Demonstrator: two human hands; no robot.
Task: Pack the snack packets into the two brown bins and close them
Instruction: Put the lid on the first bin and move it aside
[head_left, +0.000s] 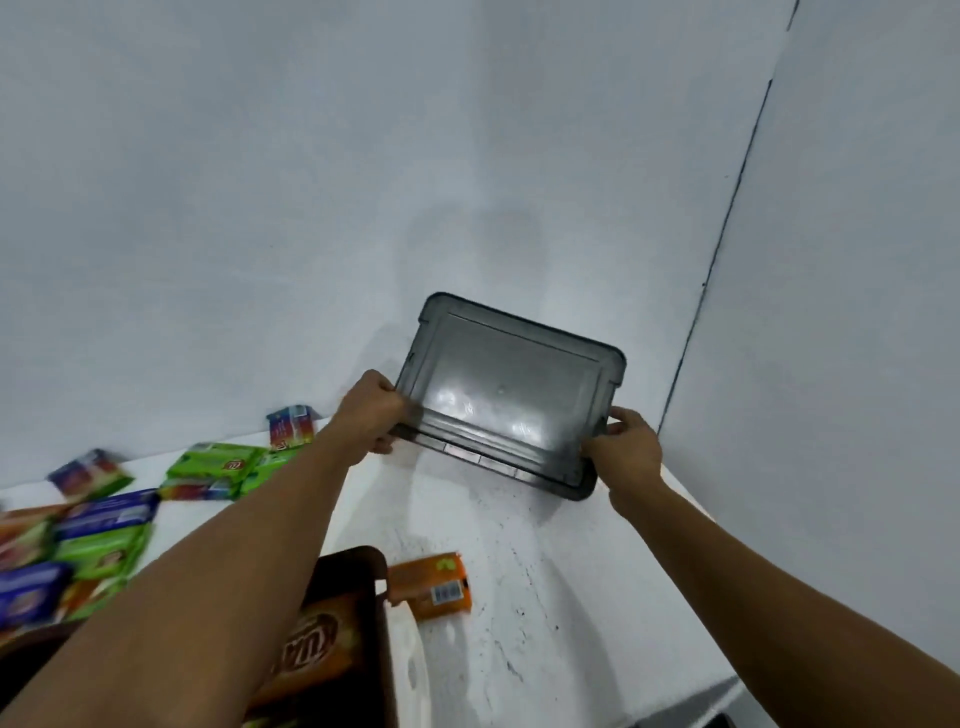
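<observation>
A dark translucent bin lid (511, 392) is held tilted up against the white wall at the back of the table. My left hand (371, 413) grips its left edge and my right hand (631, 449) pinches its right edge. Below my left arm a brown bin (371, 582) stands open with an orange snack packet (311, 644) inside. Another orange packet (431, 584) lies on the table just right of the bin. Several green, blue and multicoloured packets (104, 525) are scattered on the left of the table.
The white table (519, 597) ends at the wall behind and at a corner (727, 234) on the right. A white object (410, 660) with holes lies beside the bin's right wall. A dark edge shows at the lower right.
</observation>
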